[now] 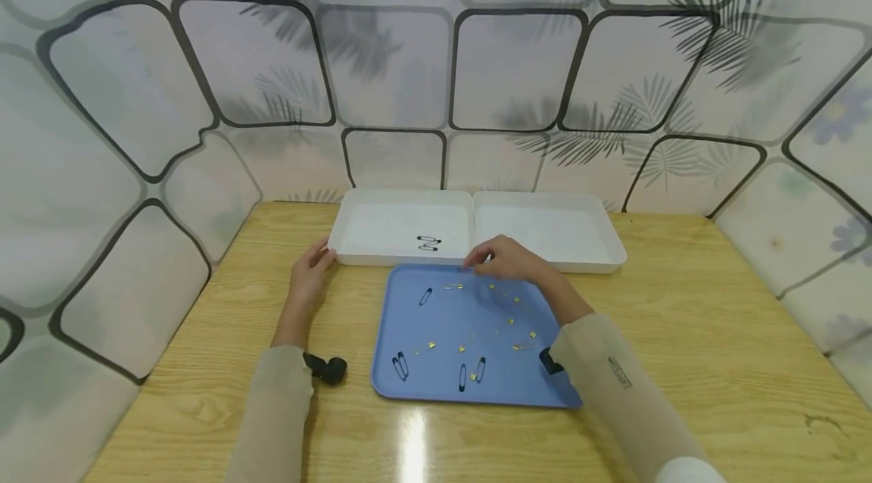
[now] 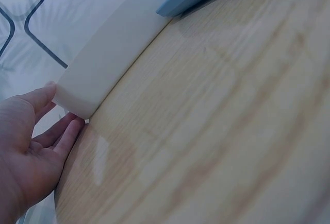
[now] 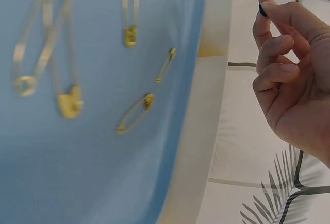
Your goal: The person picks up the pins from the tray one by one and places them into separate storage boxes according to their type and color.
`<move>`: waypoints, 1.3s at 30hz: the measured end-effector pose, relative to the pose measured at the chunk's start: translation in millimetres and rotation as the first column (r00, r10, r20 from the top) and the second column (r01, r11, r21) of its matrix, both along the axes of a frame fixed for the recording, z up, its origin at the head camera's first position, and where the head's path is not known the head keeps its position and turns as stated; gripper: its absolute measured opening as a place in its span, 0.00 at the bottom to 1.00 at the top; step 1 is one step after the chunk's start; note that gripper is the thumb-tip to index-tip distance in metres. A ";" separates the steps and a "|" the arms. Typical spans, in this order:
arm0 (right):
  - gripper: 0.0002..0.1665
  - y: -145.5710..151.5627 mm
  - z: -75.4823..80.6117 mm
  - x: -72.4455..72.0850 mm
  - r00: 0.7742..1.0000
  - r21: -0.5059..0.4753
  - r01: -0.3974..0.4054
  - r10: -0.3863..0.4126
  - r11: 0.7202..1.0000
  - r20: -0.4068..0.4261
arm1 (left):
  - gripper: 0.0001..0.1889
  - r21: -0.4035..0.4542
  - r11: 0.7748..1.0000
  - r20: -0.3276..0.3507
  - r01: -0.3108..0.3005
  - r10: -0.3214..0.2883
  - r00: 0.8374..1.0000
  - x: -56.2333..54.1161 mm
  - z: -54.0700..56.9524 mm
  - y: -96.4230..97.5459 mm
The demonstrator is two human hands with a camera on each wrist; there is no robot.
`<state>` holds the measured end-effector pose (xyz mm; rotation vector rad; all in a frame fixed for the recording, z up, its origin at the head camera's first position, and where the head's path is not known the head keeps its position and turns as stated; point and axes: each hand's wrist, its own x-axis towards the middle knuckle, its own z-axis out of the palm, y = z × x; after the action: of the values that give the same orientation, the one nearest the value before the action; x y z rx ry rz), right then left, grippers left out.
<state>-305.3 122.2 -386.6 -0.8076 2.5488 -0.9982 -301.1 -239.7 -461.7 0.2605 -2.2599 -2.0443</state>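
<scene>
My right hand [image 1: 507, 257] pinches a black safety pin [image 3: 262, 0] between thumb and forefinger, with the other fingers curled in. It hovers over the far edge of the blue tray [image 1: 436, 384], close to where two white trays meet. My left hand [image 1: 309, 278] holds the near left corner of the left white tray [image 2: 111, 49], thumb on its side and fingers by its base. A few black safety pins [image 1: 428, 243] lie in that tray. On the blue tray are scattered several gold safety pins [image 3: 136, 113] and several black safety pins [image 1: 400, 366].
The right white tray [image 1: 545, 222] stands side by side with the left one, behind the blue tray. All rest on a wooden table [image 1: 695, 331]. A patterned wall covering [image 1: 388, 74] rises behind the table and along both sides.
</scene>
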 end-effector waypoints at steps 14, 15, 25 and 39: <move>0.13 -26.0 11.5 -41.6 0.997 -0.079 0.063 -0.059 0.995 0.049 | 0.25 0.007 1.000 0.017 0.007 -0.007 1.000 2.1 -1.0 -0.7; 0.13 -28.9 11.3 -44.8 0.995 -0.082 0.078 -0.073 0.994 0.062 | 0.25 0.015 1.000 0.017 0.003 -0.003 1.000 1.6 -1.1 -0.4; 0.12 -67.0 -2.3 -79.6 0.962 -0.074 0.244 -0.231 0.967 0.144 | 0.25 0.008 1.000 0.004 -0.011 0.011 1.000 0.3 -1.9 -5.4; 0.11 -87.5 -24.2 -92.8 0.908 0.047 0.387 -0.390 0.921 0.154 | 0.24 0.078 0.997 -0.018 -0.010 0.011 1.000 -0.3 -1.1 1.3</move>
<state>-398.1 34.7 -410.8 -0.1979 2.6229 -1.1015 -301.5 -238.4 -462.8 0.2569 -2.1663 -2.1230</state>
